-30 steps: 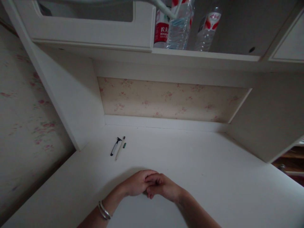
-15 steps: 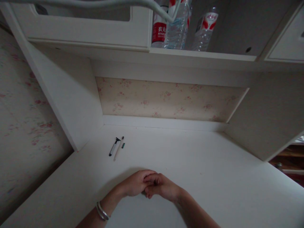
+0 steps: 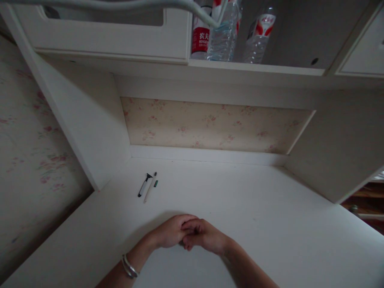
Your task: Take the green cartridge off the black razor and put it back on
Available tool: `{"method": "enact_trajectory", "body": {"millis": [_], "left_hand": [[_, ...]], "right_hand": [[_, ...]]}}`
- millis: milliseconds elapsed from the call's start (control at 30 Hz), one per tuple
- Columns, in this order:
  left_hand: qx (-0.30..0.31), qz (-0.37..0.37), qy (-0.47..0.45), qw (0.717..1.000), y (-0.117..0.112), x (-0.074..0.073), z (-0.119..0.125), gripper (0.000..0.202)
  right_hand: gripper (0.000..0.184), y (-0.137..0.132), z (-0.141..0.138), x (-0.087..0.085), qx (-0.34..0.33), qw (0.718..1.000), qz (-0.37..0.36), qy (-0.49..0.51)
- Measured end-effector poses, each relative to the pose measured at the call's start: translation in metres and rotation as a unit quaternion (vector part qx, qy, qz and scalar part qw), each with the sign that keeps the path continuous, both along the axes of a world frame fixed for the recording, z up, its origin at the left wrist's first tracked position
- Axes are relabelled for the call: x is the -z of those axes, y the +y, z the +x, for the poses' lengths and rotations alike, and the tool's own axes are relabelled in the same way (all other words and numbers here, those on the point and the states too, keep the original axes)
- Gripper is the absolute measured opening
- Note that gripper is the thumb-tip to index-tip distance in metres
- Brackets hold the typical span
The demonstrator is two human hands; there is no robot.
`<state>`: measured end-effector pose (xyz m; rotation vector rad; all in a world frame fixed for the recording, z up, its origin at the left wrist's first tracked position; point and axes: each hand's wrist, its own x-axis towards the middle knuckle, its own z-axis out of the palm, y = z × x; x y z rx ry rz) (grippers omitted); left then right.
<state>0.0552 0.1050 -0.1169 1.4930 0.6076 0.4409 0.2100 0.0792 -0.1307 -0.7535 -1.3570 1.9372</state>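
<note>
My left hand [image 3: 172, 232] and my right hand [image 3: 210, 238] are clasped together over the white desk, close to its front. The right fingers wrap over the left hand, while most of the left fingers are hidden in the clasp. No object shows between the palms. Farther back on the left lies a razor [image 3: 144, 187] with a white and black handle. Beside it is a pale toothbrush [image 3: 149, 189] with a dark head. A small dark green piece [image 3: 155, 183], too small to name, lies just right of the toothbrush. Neither hand touches these things.
The white desk [image 3: 234, 192] has side panels left and right and a low ledge at the back. Above, a shelf [image 3: 255, 70] holds several plastic bottles [image 3: 223, 44]. A pale curved bar [image 3: 126, 5] crosses the top. Floral wallpaper [image 3: 51, 160] covers the left wall.
</note>
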Motion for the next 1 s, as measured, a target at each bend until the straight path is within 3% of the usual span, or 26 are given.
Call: {"method": "enact_trajectory", "body": {"millis": [567,833,1000], "left_hand": [[0.004,-0.001,0.002,1.000,-0.0006,-0.0013,-0.0001,0.035],[0.004,0.007,0.007,1.000,-0.0001,-0.0004,-0.0006,0.036],[0.005,0.005,0.007,1.000,0.0003,0.0001,-0.0004,0.039]], "right_hand": [[0.037,-0.0013,-0.0001,-0.0042,-0.008,1.000,0.009,-0.009],[0.046,0.0000,-0.0001,0.0016,0.003,1.000,-0.015,-0.002],[0.038,0.0002,0.0007,0.0021,-0.009,1.000,0.000,-0.005]]}}
